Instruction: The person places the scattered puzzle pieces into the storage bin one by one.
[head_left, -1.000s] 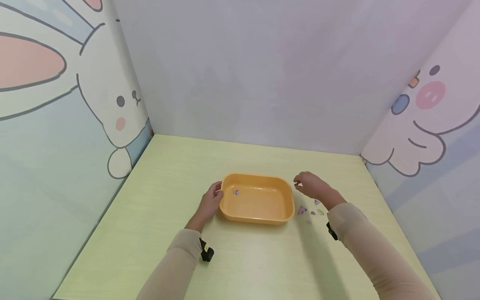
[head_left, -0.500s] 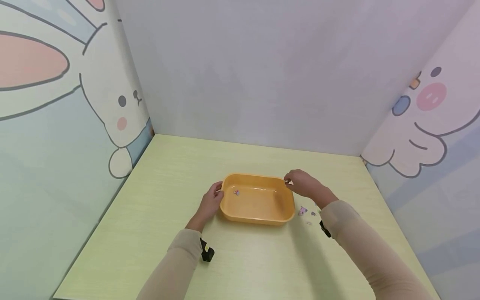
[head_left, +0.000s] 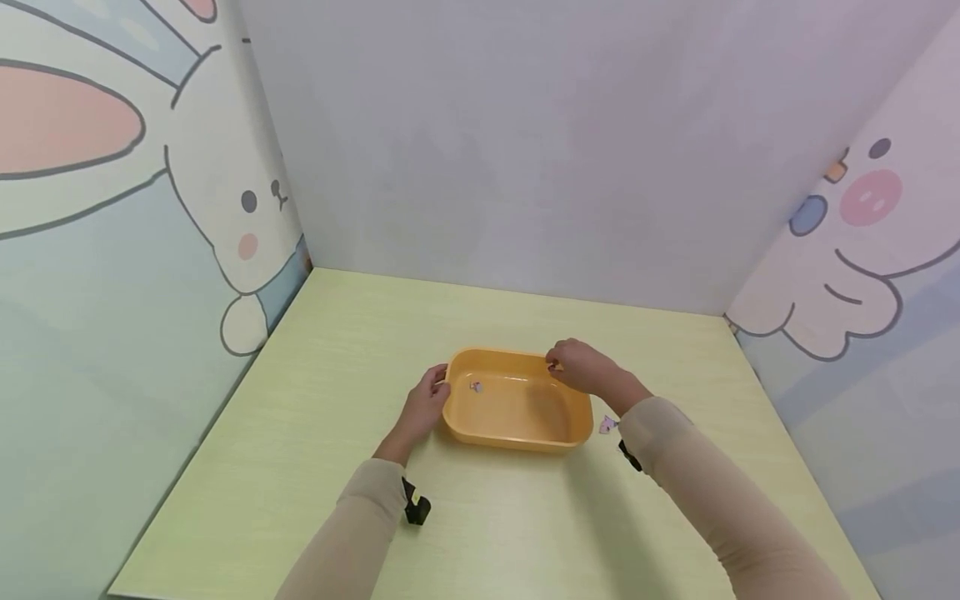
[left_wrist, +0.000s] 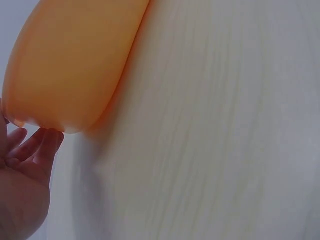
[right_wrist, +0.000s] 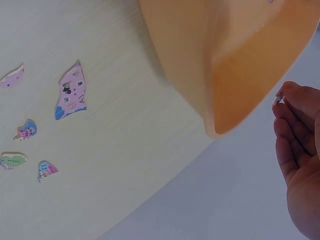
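An orange plastic basin (head_left: 510, 439) sits on the table. My left hand (head_left: 423, 408) holds its left end, and in the left wrist view the fingers (left_wrist: 47, 145) press against the outside wall under the rim. Over the basin's far right part, my right hand (head_left: 587, 368) pinches a small flat puzzle piece (right_wrist: 278, 98) between thumb and fingertips; only its edge shows. One printed puzzle piece (head_left: 476, 387) lies on the basin floor toward the left. On the table right of the basin lies a larger pink puzzle piece (right_wrist: 71, 92).
Several smaller printed pieces lie near the pink one, among them a green piece (right_wrist: 12, 160) and a blue-and-pink piece (right_wrist: 47, 170). The pale yellow-green table (head_left: 360, 333) meets a plain back wall (head_left: 510, 167) and side walls with cartoon animals.
My right hand has moved left from beside the basin to over its far right part, carrying the puzzle piece. The left hand has kept its place on the basin.
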